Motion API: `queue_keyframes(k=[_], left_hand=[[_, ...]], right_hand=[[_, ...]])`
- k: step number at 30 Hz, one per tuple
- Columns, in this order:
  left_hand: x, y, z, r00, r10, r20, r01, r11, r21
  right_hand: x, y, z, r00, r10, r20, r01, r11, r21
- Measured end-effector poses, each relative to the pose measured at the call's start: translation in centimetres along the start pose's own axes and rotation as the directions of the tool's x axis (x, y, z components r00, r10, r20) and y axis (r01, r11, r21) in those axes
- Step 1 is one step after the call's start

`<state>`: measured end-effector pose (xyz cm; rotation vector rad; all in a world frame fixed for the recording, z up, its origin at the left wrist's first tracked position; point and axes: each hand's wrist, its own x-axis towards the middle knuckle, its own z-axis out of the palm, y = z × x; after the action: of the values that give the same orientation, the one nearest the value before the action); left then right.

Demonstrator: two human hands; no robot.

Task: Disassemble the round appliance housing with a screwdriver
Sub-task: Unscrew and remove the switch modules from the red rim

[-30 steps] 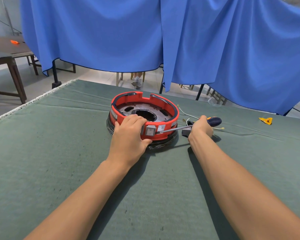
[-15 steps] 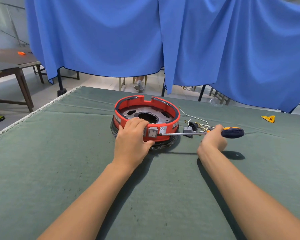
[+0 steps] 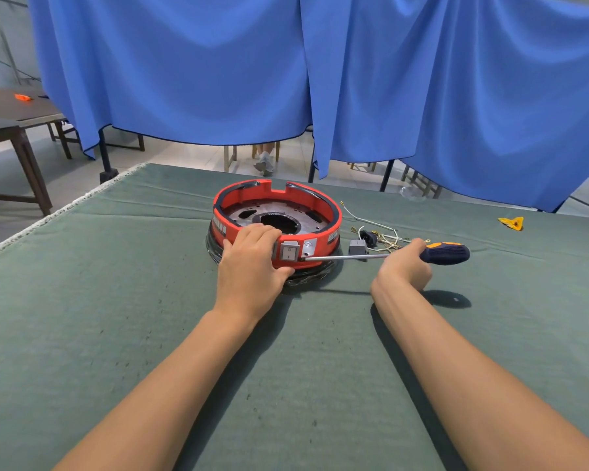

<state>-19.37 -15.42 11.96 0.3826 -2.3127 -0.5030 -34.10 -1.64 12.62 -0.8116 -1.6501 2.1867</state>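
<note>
Head view shows the round red plastic appliance housing (image 3: 276, 222) at the centre of the frame on the green cloth table (image 3: 116, 300). My left hand (image 3: 250, 263) grips its near rim. My right hand (image 3: 405, 266) is closed around the long screwdriver with dark blue and orange handle (image 3: 385, 254), tip beside the grey switch (image 3: 289, 250). If I push too hard, the tip may slip toward my left fingers. Loose wires (image 3: 381, 237) lie right; lower frame is free.
</note>
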Motion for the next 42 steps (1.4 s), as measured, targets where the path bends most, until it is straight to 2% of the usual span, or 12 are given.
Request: queue_keyframes(k=[6, 22, 31, 35, 42], left_hand=[[0.1, 0.0, -0.1, 1.000, 0.005, 0.013, -0.005, 1.000, -0.005], [0.0, -0.1, -0.1, 0.998, 0.021, 0.051, -0.023, 0.999, 0.034], [-0.3, -0.2, -0.4, 0.999, 0.031, 0.042, -0.034, 0.997, 0.071], [-0.4, -0.1, -0.6, 0.999, 0.020, 0.034, -0.021, 0.998, 0.054], [-0.5, -0.2, -0.4, 1.000, 0.015, 0.012, -0.015, 0.999, 0.028]], right_hand=[[0.0, -0.1, 2.1, 1.000, 0.020, 0.007, -0.020, 0.998, -0.066], [-0.2, 0.0, 5.4, 0.999, -0.036, 0.028, 0.042, 0.969, -0.243], [-0.7, 0.9, 3.4, 0.994, 0.034, 0.106, -0.023, 0.994, -0.105], [-1.4, 1.1, 2.5, 0.995, 0.039, 0.089, -0.035, 0.998, -0.049], [-1.5, 1.0, 2.9, 0.995, 0.003, 0.098, 0.004, 0.997, -0.074]])
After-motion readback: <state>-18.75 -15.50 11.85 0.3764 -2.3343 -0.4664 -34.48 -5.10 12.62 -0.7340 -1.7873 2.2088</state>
